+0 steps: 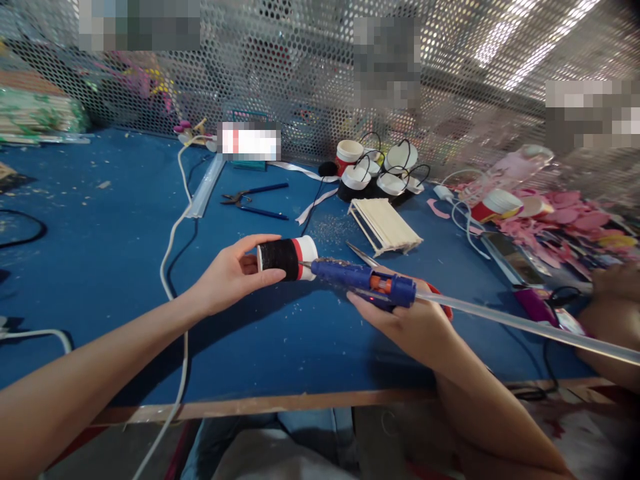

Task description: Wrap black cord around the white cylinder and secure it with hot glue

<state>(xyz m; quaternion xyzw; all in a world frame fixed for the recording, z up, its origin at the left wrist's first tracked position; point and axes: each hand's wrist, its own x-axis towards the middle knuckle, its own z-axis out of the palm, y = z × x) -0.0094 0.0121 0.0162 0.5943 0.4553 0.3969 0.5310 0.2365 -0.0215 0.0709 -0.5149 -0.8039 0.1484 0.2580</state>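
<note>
My left hand [231,273] grips a small paper cup [287,257] lying on its side, its body black with a red band and a white rim. My right hand [400,317] is wrapped round a blue hot glue gun [365,280] with an orange trigger. The gun's nozzle touches the cup near its rim. A long clear glue stick [525,323] juts out of the gun's back toward the right. Both hands hover just above the blue table [100,267].
Behind lie scissors [363,255], a bundle of pale sticks [385,227], blue-handled pliers [255,200], several decorated cups [380,170] and pink cut-outs [565,220]. A white cable [173,253] runs down the table. Another person's hand [615,293] rests at the right edge. A perforated metal screen [310,73] backs the table.
</note>
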